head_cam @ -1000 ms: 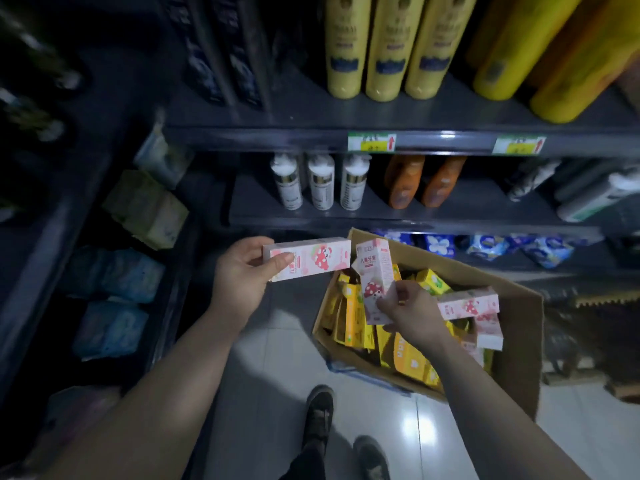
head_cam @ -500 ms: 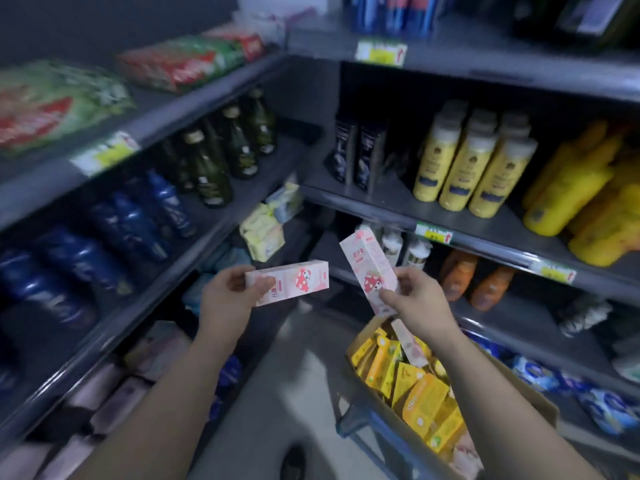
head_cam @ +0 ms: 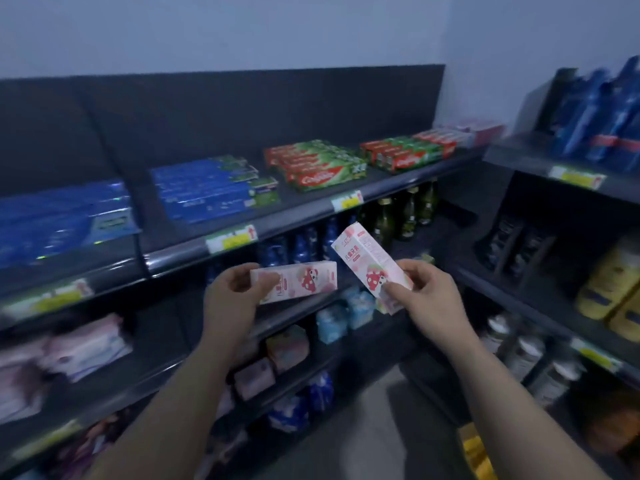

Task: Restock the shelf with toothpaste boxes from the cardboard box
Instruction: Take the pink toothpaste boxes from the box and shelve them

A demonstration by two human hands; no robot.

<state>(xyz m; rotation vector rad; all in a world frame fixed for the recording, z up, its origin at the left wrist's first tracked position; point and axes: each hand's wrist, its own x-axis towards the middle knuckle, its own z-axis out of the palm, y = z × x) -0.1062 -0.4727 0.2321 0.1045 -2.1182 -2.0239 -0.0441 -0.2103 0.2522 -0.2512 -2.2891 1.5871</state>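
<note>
My left hand [head_cam: 232, 299] grips a pink-and-white toothpaste box [head_cam: 304, 281] with a strawberry cartoon, held level by its left end. My right hand [head_cam: 427, 299] pinches a second, matching box [head_cam: 367, 259] by its lower end, tilted up to the left. Both boxes hover in front of the dark shelf unit, below its top shelf [head_cam: 284, 221]. That top shelf carries flat rows of blue toothpaste boxes [head_cam: 207, 188] and red-green ones [head_cam: 318, 166], with pink boxes [head_cam: 474, 128] at its far right end. Only a yellow corner of the cardboard box's contents [head_cam: 476, 452] shows at the bottom right.
Dark green bottles [head_cam: 405, 213] and blue bottles [head_cam: 304, 245] stand on the second shelf. Pink and blue packs fill the lower left shelves. A second shelf unit on the right holds blue packs [head_cam: 595, 112], yellow bottles [head_cam: 613, 285] and jars. Grey floor [head_cam: 363, 427] lies between the units.
The view has swung up and left from the cardboard box to the top toothpaste shelf. Both hands have risen with their boxes, and the cardboard box has dropped almost out of sight.
</note>
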